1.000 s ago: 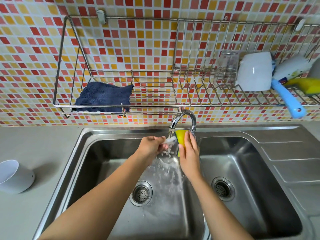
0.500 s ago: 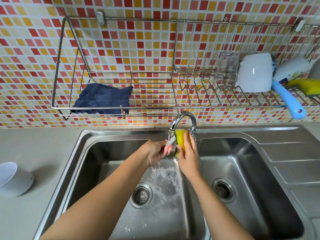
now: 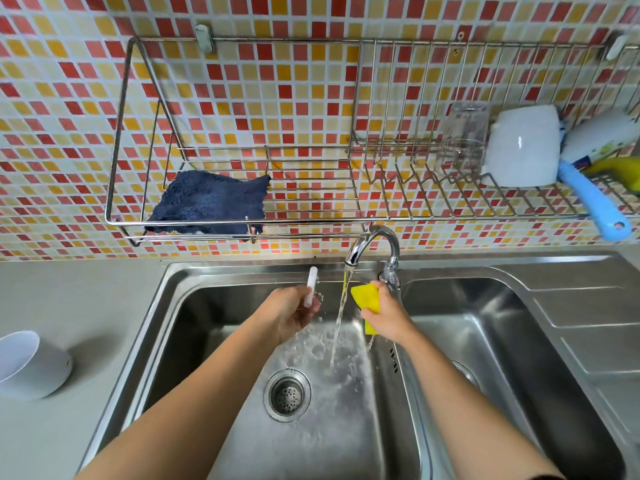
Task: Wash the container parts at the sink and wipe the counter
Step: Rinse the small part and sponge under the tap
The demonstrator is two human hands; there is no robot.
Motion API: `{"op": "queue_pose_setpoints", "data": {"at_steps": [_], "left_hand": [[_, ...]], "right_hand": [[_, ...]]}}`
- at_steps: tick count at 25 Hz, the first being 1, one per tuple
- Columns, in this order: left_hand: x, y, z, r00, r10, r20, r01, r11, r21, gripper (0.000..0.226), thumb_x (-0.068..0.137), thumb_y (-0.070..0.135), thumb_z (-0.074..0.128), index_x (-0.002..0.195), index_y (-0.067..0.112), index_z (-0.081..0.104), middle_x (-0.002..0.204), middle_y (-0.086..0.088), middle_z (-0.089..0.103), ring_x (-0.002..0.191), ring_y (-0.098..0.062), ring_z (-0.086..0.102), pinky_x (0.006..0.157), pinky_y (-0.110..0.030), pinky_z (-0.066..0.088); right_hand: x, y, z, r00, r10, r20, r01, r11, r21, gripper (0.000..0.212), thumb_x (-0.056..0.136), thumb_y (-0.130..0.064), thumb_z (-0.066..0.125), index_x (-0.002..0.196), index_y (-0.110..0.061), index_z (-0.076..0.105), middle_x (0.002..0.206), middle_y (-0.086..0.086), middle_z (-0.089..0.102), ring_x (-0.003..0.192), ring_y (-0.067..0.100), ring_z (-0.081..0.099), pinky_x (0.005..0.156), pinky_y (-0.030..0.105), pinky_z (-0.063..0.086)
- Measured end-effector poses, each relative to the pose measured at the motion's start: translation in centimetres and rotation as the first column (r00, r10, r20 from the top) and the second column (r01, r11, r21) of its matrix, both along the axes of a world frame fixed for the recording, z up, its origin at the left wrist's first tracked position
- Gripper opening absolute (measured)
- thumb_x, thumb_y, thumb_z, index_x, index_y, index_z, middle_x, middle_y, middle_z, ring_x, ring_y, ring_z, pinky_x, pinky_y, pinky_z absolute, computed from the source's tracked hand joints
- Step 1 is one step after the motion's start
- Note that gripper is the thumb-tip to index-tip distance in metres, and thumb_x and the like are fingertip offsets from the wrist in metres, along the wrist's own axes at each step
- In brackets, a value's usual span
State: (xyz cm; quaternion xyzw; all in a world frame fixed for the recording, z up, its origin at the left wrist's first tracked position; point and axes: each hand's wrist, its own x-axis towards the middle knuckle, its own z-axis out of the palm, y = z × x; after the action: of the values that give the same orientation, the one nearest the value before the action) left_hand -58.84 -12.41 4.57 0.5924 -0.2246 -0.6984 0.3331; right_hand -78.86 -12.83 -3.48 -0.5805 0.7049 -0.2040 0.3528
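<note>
My left fingers [image 3: 300, 295] curl round a small white part [image 3: 311, 284]. It stands nearly upright out of the grip, its long axis running up and away from me. My right fingers [image 3: 379, 289] clasp the yellow sponge [image 3: 364, 296]. The water stream [image 3: 341, 317] falls between them, with the part just left of it and the sponge just right. I judge the next move to be short: carry the part rightward to meet water and sponge. The white container [image 3: 33, 367] lies on the surface [image 3: 86, 299], well left of my left fingers.
</note>
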Motion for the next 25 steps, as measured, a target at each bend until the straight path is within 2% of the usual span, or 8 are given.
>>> {"op": "queue_pose_setpoints", "data": {"at_steps": [3,6,9,12,14,17,20,25], "left_hand": [[0.3,-0.3,0.6,0.999,-0.011,0.034,0.012,0.999,-0.034,0.017,0.095,0.01,0.045,0.088,0.0,0.056,0.079,-0.013,0.06,0.052,-0.016,0.062,0.042,-0.018,0.049],[0.3,0.2,0.7,0.993,-0.074,0.088,0.081,0.993,-0.082,0.013,0.094,0.008,0.05,0.105,0.0,0.051,0.082,-0.014,0.06,0.054,-0.017,0.068,0.043,-0.019,0.051],[1.1,0.7,0.1,0.982,-0.117,0.147,0.139,0.979,-0.148,0.034,0.091,0.004,0.054,0.118,0.014,0.036,0.098,-0.017,0.056,0.066,-0.024,0.067,0.048,-0.022,0.055],[2.3,1.1,-0.5,0.939,-0.197,0.281,0.258,0.946,-0.198,0.036,0.093,0.007,0.051,0.12,0.024,0.034,0.1,-0.018,0.054,0.07,-0.025,0.067,0.06,-0.029,0.06],[2.9,1.6,-1.0,0.916,-0.215,0.337,0.291,0.938,-0.191,0.036,0.092,0.007,0.051,0.12,0.024,0.035,0.097,-0.016,0.052,0.069,-0.027,0.066,0.064,-0.034,0.06],[3.1,2.6,-1.7,0.873,-0.213,0.439,0.33,0.92,-0.21,0.036,0.091,0.007,0.051,0.116,0.026,0.033,0.1,-0.014,0.052,0.069,-0.028,0.066,0.067,-0.04,0.06],[3.2,3.6,-1.7,0.823,-0.193,0.534,0.381,0.886,-0.266,0.033,0.092,0.008,0.05,0.113,0.029,0.035,0.093,-0.011,0.057,0.069,-0.026,0.067,0.067,-0.041,0.059],[4.1,4.2,-1.4,0.758,-0.159,0.632,0.452,0.827,-0.335,0.038,0.091,0.012,0.056,0.119,0.024,0.035,0.093,-0.017,0.062,0.077,-0.03,0.064,0.067,-0.04,0.057]], "right_hand": [[-1.1,-0.5,0.3,0.997,-0.079,0.007,0.079,0.997,-0.01,0.064,0.085,-0.018,0.059,0.14,-0.017,0.026,0.123,0.016,0.051,0.101,0.031,0.054,0.08,0.03,0.044],[-2.2,-0.6,0.6,0.991,-0.134,0.008,0.133,0.991,0.005,0.06,0.086,-0.018,0.057,0.138,-0.022,0.028,0.116,0.014,0.054,0.09,0.029,0.053,0.072,0.028,0.044],[-1.5,-0.2,1.0,0.985,-0.163,0.059,0.163,0.987,0.011,0.058,0.09,-0.017,0.049,0.141,-0.027,0.025,0.116,0.007,0.049,0.092,0.026,0.05,0.075,0.029,0.04],[1.1,0.0,1.4,0.877,-0.245,0.413,0.286,0.957,-0.039,0.055,0.089,-0.014,0.043,0.14,-0.029,0.033,0.121,-0.005,0.044,0.103,0.018,0.047,0.087,0.029,0.038],[3.4,1.2,1.0,0.787,-0.264,0.558,0.289,0.956,0.044,0.048,0.077,-0.03,0.051,0.125,-0.028,0.05,0.114,-0.001,0.053,0.099,0.016,0.05,0.082,0.028,0.04],[5.8,3.7,-1.3,0.901,-0.181,0.394,0.134,0.98,0.144,0.033,0.077,-0.049,0.058,0.107,-0.036,0.053,0.103,-0.001,0.06,0.098,0.022,0.057,0.082,0.032,0.043],[7.2,4.3,-2.6,0.947,-0.208,0.244,0.167,0.97,0.176,0.03,0.097,-0.033,0.038,0.124,-0.023,0.047,0.114,0.009,0.058,0.102,0.029,0.057,0.083,0.029,0.043],[8.2,4.5,-1.2,0.986,-0.166,0.015,0.165,0.985,0.06,0.035,0.1,-0.03,0.028,0.117,-0.015,0.054,0.105,0.016,0.065,0.091,0.033,0.062,0.075,0.034,0.048]]}}
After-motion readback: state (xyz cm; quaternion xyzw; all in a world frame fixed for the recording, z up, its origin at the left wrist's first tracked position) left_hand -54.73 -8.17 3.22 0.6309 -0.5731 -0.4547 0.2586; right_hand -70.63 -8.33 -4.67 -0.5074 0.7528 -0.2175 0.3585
